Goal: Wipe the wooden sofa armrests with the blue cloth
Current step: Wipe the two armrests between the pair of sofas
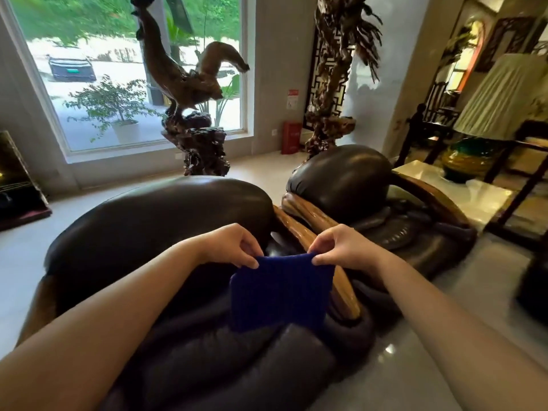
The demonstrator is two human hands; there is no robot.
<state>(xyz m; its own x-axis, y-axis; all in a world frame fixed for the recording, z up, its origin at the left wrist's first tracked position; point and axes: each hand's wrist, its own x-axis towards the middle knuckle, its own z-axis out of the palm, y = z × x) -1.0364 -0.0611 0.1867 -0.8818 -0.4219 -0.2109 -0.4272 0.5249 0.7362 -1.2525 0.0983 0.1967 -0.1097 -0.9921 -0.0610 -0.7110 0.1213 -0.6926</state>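
While both hands (pixel 229 246) (pixel 341 247) pinch the ribbed blue cloth (pixel 281 292) (hanging flat), the glossy curved armrest (pixel 299 229) lies behind.

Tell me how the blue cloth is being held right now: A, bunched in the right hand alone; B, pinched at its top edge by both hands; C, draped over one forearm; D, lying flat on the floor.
B: the left hand and right hand each pinch a top corner of the blue cloth, which hangs down in front of the wooden armrest.
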